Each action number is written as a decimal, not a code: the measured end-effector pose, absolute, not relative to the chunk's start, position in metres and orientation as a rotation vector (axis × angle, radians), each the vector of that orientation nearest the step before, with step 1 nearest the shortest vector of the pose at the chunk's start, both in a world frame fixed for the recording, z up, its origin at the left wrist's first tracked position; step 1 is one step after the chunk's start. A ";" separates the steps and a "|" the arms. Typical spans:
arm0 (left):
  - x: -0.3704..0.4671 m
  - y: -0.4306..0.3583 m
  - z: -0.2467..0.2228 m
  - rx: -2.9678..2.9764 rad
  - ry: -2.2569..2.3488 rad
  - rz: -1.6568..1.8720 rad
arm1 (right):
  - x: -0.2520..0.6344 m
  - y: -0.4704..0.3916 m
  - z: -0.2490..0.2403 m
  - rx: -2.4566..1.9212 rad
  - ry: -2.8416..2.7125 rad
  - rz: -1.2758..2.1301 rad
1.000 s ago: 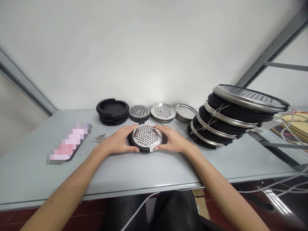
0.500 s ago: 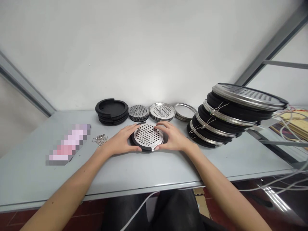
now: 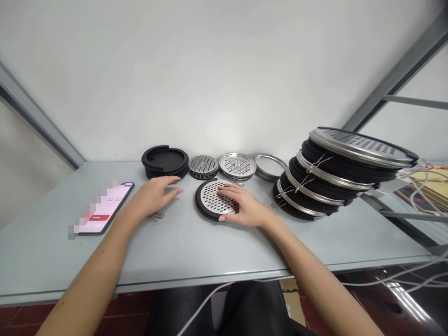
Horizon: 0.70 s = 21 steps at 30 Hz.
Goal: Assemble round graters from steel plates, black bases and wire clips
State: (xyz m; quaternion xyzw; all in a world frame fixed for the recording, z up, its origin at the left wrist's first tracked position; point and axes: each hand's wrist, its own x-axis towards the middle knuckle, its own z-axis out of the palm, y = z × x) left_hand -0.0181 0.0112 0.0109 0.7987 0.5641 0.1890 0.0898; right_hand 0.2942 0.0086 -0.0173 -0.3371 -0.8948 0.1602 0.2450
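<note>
I am resting the right hand (image 3: pixel 247 206) on the grater (image 3: pixel 209 201) at mid-frame, thumb at its near edge; whether it is gripping, I cannot tell. At centre left, I am holding the left hand (image 3: pixel 151 198) with thumb and fingers parted, near some metal rings (image 3: pixel 158 218). The desk (image 3: pixel 175 252) is stretching between the grater and its own front edge below.

A pale grey tabletop (image 3: pixel 175 252) carries, along its back, stacks of round black holders (image 3: pixel 167 161), small grater discs (image 3: pixel 203 164), rimmed perforated plates (image 3: pixel 237 165) and plain metal discs (image 3: pixel 270 164) — nearer lies a round grater (image 3: pixel 210 198). A phone (image 3: pixel 114 203) lies left, a tall tilted stack of graters (image 3: pixel 325 179) stands right — and beside the phone, half hidden, what look like wire clips (image 3: pixel 158 217)
</note>
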 end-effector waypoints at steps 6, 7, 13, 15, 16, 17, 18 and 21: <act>-0.051 0.019 0.014 2.171 1.909 0.315 | 0.296 0.009 -0.018 -0.914 -2.449 0.448; -0.054 0.019 0.013 2.162 1.901 0.268 | 0.296 0.009 -0.018 -0.916 -2.449 0.444; -0.060 0.019 0.010 2.109 2.007 0.232 | 0.296 0.008 -0.019 -0.931 -2.450 0.439; -0.062 0.018 0.011 2.062 2.019 0.232 | 0.296 0.008 -0.019 -0.933 -2.448 0.442; -0.063 0.018 0.011 2.043 2.008 0.218 | 0.296 0.008 -0.019 -0.933 -2.446 0.444; -0.064 0.018 0.010 2.031 1.993 0.200 | 0.296 0.007 -0.019 -0.932 -2.444 0.445; -0.064 0.018 0.010 2.024 1.979 0.185 | 0.296 0.007 -0.019 -0.931 -2.442 0.445; -0.063 0.018 0.007 2.019 1.963 0.167 | 0.296 0.007 -0.019 -0.930 -2.440 0.438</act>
